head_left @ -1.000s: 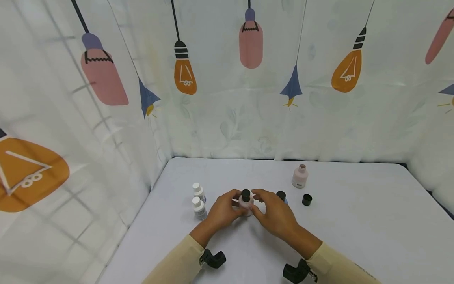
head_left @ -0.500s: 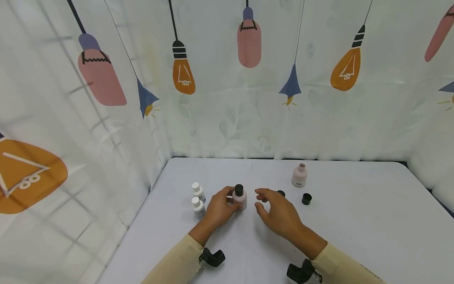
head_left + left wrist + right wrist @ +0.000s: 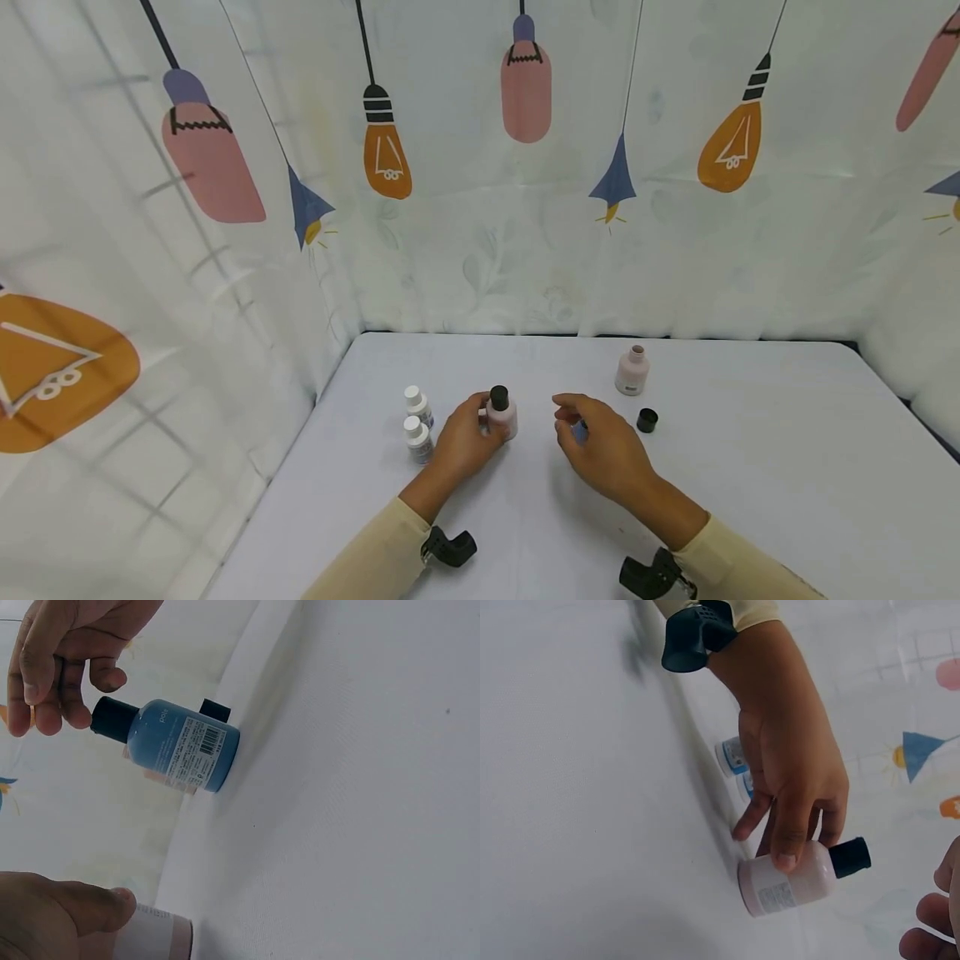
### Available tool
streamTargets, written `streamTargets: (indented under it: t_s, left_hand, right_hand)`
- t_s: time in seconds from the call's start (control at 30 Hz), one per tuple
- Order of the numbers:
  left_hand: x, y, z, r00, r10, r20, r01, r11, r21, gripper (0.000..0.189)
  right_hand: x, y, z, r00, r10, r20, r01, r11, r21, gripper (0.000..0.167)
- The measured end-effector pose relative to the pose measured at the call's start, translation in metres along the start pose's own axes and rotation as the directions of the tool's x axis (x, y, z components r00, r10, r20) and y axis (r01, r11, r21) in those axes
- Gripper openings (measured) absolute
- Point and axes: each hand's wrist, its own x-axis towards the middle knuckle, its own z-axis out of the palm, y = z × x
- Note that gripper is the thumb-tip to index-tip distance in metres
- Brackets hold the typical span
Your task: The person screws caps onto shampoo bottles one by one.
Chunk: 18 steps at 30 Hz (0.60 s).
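Observation:
My left hand (image 3: 463, 442) grips a pale pink bottle (image 3: 787, 883) with a black cap (image 3: 850, 857), which stands upright on the table, my thumb against its side. My right hand (image 3: 606, 446) is to the right, beside a blue bottle (image 3: 184, 744) with a black cap (image 3: 115, 718). In the head view that hand covers most of the blue bottle. In the left wrist view its loosely bent fingers hang around the cap's level; whether a fingertip touches the cap I cannot tell.
Two small white-capped bottles, a rear one (image 3: 418, 405) and a front one (image 3: 418, 440), stand left of my left hand. Farther back on the right is an uncapped pink bottle (image 3: 632, 372), with a loose black cap (image 3: 647, 420) nearer. A patterned curtain (image 3: 480, 250) borders the white table (image 3: 750, 433).
My left hand has shifted the capped pink bottle left and slightly back. My right hand has come away from that bottle and moved right, to the blue bottle.

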Motion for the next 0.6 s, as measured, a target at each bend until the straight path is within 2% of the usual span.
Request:
streamTargets:
  t_s: [0.1,0.17,0.3,0.4,0.5,0.6]
  left_hand:
    - [-0.004,0.002,-0.002,1.0,0.01,0.001,-0.01,0.999,0.044,0.079]
    - [-0.008,0.006,-0.003,0.999,0.036,-0.013,-0.034,0.994,0.104,0.084]
    - [-0.017,0.016,-0.005,0.989,0.128,-0.071,-0.105,0.958,0.267,0.085]
    - [-0.021,0.028,-0.009,0.967,0.222,-0.122,-0.162,0.913,0.375,0.083]
    - [-0.023,0.043,-0.014,0.931,0.331,-0.154,-0.238,0.87,0.431,0.076]
    - [-0.02,0.057,-0.019,0.89,0.434,-0.138,-0.339,0.833,0.437,0.069]
  right_hand:
    - [-0.002,0.005,-0.005,1.0,-0.007,-0.012,0.007,1.0,0.009,0.033]
    - [-0.004,0.009,-0.01,1.0,-0.014,-0.026,0.015,1.0,0.02,0.031]
    - [-0.006,0.018,-0.02,0.997,-0.04,-0.061,0.044,0.997,0.061,0.027]
    - [-0.006,0.023,-0.026,0.995,-0.062,-0.073,0.068,0.995,0.078,0.026]
    - [-0.005,0.029,-0.031,0.994,-0.075,-0.079,0.081,0.994,0.072,0.027]
    - [-0.005,0.033,-0.037,0.993,-0.078,-0.089,0.083,0.995,0.049,0.026]
